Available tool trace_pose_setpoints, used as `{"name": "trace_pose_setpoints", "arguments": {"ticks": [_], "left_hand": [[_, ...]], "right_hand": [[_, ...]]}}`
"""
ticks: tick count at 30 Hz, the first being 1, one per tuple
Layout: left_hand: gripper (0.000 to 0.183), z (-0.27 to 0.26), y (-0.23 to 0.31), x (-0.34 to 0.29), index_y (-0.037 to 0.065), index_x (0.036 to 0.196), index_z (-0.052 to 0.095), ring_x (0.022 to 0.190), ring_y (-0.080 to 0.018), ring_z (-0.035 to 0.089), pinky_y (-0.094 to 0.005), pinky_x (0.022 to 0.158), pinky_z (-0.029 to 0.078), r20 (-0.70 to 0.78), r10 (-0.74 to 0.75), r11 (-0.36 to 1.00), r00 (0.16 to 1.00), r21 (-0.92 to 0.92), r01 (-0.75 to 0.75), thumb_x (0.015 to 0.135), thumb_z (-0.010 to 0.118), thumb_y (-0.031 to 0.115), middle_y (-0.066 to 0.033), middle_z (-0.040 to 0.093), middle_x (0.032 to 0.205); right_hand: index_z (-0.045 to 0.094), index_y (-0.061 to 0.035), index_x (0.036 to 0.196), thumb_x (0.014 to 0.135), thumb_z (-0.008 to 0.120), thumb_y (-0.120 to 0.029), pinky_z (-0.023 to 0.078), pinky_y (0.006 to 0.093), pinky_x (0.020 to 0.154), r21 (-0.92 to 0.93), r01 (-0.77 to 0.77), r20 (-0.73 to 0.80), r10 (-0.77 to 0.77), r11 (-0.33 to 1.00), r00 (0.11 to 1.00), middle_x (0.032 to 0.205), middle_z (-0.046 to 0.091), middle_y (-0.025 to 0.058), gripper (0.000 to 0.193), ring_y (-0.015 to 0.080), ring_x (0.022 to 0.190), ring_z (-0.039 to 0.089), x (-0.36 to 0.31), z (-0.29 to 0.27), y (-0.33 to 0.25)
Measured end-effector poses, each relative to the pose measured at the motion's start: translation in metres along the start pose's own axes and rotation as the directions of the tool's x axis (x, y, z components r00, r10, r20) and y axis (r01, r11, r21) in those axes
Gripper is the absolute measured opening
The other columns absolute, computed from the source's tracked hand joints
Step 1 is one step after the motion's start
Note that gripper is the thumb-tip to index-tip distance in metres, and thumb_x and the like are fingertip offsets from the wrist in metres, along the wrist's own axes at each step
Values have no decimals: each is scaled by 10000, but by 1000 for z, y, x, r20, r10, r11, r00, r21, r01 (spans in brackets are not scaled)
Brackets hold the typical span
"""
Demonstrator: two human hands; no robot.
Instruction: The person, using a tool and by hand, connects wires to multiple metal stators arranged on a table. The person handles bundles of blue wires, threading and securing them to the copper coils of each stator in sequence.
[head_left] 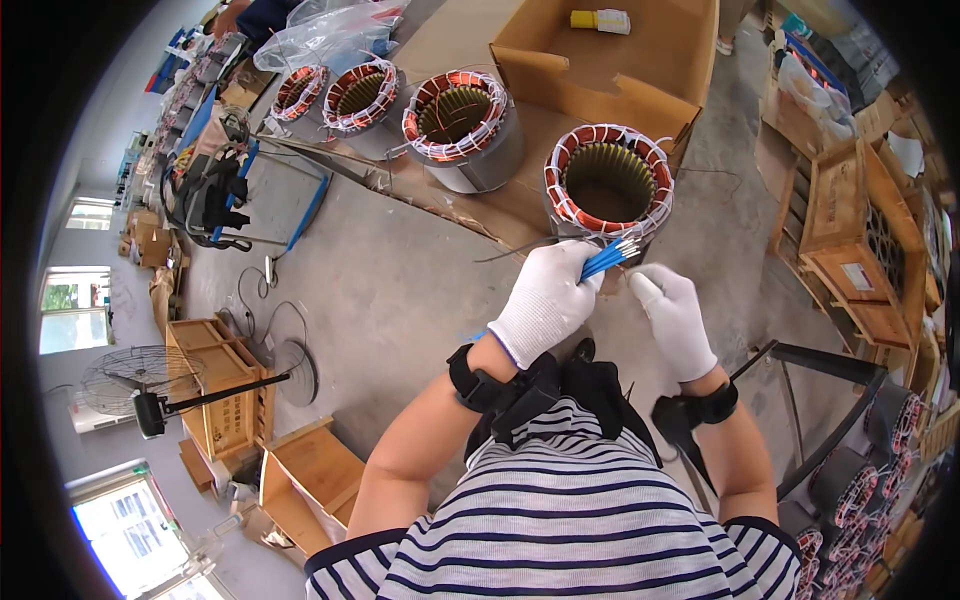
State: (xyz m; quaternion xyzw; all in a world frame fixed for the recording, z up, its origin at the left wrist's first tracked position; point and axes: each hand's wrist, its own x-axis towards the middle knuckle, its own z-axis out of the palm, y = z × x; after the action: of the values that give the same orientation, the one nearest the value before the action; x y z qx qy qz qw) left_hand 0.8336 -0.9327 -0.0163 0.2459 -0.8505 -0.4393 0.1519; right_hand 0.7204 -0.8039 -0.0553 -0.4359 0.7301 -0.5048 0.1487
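Observation:
My left hand (pixel 545 302), in a white knitted glove, is closed round a bundle of thin blue wires (pixel 606 260) whose pale ends point up to the right. Just right of these ends is my gloved right hand (pixel 680 315), its thumb and forefinger pinched together. Whatever lies between those fingertips is too small to make out. Beyond both hands stands a motor stator (pixel 604 160) with copper-coloured windings laced in white cord. A dark lead (pixel 515 251) stretches left from near my left hand.
Three more stators (pixel 462 175) stand in a row to the left on the cardboard-covered surface. Behind is an open cardboard box (pixel 560 60) with a yellow tube (pixel 600 21) in it. A floor fan (pixel 150 410) stands at left, wooden crates (pixel 860 245) and a rack of stators (pixel 845 480) at right.

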Motion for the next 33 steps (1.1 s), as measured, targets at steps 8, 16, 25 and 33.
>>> {"name": "trace_pose_setpoints", "arguments": {"ticks": [8, 16, 25, 33], "left_hand": [[167, 0, 0, 1, -26, 943, 623, 760, -381, 609, -374, 679, 485, 50, -26, 999, 998, -39, 28, 811, 574, 65, -225, 614, 811], [152, 9, -13, 3, -23, 924, 627, 785, -382, 614, -388, 682, 481, -18, 76, 997, 997, -3, -76, 816, 573, 70, -222, 624, 835], [143, 16, -18, -7, -12, 920, 609, 784, -418, 572, -420, 681, 461, 34, 75, 988, 997, -136, -70, 826, 529, 60, -242, 581, 798], [298, -14, -29, -30, 49, 1065, 581, 900, -385, 578, -428, 770, 482, -218, 251, 957, 943, 201, -209, 769, 555, 26, -191, 600, 1021]], "right_hand": [[602, -37, 855, 821, 588, -79, 400, 299, 498, 122, -18, 116, 3, 992, 993, 772, 587, 55, 55, 153, 579, 517, 20, -4, -6], [623, -40, 916, 854, 597, -161, 455, 298, 568, 164, -80, 64, 71, 983, 995, 739, 596, 57, 139, 210, 634, 589, -25, 10, -29], [618, -65, 905, 769, 586, -109, 405, 375, 747, -612, 309, 147, -279, 728, 949, 828, 583, 77, 146, 259, 816, 549, 5, -5, -10], [616, -4, 991, 787, 607, -60, 415, 372, 864, -694, 169, -103, -328, 699, 939, 934, 617, 165, 212, 328, 889, 579, -11, -1, -64]]}}
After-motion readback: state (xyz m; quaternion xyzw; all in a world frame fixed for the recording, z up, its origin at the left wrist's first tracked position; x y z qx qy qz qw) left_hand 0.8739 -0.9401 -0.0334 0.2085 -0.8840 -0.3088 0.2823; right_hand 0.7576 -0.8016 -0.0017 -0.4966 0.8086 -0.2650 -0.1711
